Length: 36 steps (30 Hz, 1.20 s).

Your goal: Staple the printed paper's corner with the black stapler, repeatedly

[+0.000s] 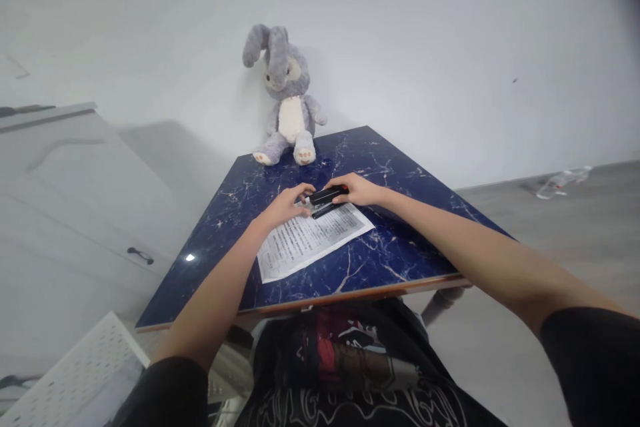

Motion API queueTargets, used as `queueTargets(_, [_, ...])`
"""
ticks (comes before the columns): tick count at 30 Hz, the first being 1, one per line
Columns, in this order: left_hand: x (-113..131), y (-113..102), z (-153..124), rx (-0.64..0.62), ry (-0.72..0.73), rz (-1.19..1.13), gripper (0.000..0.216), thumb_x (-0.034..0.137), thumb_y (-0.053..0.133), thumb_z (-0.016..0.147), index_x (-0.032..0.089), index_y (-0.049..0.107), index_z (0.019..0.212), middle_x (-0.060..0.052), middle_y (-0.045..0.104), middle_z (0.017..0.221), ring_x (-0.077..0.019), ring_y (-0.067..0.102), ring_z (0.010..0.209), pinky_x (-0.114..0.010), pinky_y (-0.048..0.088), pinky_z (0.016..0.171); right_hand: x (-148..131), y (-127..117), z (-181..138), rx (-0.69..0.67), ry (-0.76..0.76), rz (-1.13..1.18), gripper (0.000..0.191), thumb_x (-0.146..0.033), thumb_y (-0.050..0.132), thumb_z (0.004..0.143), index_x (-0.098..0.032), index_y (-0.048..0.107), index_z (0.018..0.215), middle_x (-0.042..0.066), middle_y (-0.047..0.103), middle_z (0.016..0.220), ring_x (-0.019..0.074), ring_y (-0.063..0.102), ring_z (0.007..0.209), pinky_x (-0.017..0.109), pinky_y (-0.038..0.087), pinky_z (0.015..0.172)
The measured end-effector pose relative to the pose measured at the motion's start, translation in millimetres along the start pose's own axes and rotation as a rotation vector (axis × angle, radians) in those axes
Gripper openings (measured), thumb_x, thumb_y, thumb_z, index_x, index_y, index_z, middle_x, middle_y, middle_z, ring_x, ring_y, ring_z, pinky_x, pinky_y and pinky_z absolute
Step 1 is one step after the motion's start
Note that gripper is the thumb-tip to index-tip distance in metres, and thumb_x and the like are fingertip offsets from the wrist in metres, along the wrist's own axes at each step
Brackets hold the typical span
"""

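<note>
Both hands work a black stapler at the far edge of a printed sheet on a blue marbled tabletop.

Head view: the right hand (357,190) lies over the stapler (327,196), fingers curled down around its top and rear. The left hand (287,205) rests flat with fingers loosely spread, pinning the paper (310,240) just beside the stapler's nose at 9 o'clock and gripping nothing. The stapler sits at the sheet's top edge, at 12 o'clock from the body, its mouth seemingly over the paper. Whether a staple is in cannot be told; I judge the pressing is under way, with the lifting away left. A stuffed rabbit (289,100) sits at the tabletop's (400,240) far edge, against the wall.
</note>
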State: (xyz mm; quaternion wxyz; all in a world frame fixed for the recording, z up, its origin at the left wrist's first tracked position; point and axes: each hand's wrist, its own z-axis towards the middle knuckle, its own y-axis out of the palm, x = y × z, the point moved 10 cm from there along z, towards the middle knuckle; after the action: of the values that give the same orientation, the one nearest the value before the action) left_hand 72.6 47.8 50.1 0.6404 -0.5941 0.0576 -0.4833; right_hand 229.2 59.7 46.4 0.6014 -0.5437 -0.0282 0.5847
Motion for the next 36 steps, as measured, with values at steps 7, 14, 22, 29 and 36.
queueTargets(7, [5,-7,1,0.174,0.024,0.173,0.039,0.017,0.072,0.084,0.022,0.064,0.122,-0.002,0.073,0.105,-0.0211,0.066,0.098,-0.036,0.045,0.098,-16,-6,2,0.176,0.017,0.051,0.035,-0.031,0.074,0.081,-0.015,0.073,0.113,0.006,0.075,0.102,0.0218,0.066,0.091,0.032,0.047,0.084])
queueTargets(14, [7,-26,-2,0.261,0.049,0.084,0.027,0.029,0.08,0.08,0.02,0.068,0.102,0.001,0.069,0.094,-0.0153,0.061,0.078,-0.028,0.045,0.076,-17,-5,2,0.185,0.039,0.074,0.032,-0.035,0.076,0.082,-0.015,0.071,0.106,0.003,0.071,0.092,0.0182,0.061,0.081,0.03,0.044,0.076])
queueTargets(22, [3,-8,0,0.099,-0.012,0.227,0.04,0.042,0.088,0.07,0.023,0.069,0.1,0.002,0.07,0.096,-0.0157,0.059,0.079,-0.027,0.039,0.069,-22,15,0,-0.088,0.043,-0.029,0.029,-0.033,0.079,0.078,-0.018,0.065,0.098,0.001,0.066,0.088,0.0174,0.058,0.08,0.03,0.042,0.076])
queueTargets(29, [4,-6,-2,0.085,-0.039,0.061,0.035,0.044,0.076,0.087,0.025,0.065,0.113,0.0,0.072,0.101,-0.0152,0.063,0.081,-0.027,0.045,0.073,-32,28,-29,-0.649,0.178,-0.02,0.035,-0.03,0.079,0.075,-0.02,0.066,0.106,0.001,0.069,0.096,0.0184,0.059,0.08,0.03,0.046,0.07])
queueTargets(36, [-6,0,-2,0.075,-0.041,0.071,0.025,0.041,0.067,0.094,0.023,0.066,0.111,-0.001,0.073,0.096,-0.0146,0.062,0.075,-0.028,0.046,0.072,40,-45,-67,-0.622,0.493,-0.249,0.037,-0.011,0.075,0.056,-0.022,0.072,0.092,0.002,0.073,0.089,0.022,0.063,0.077,0.03,0.044,0.063])
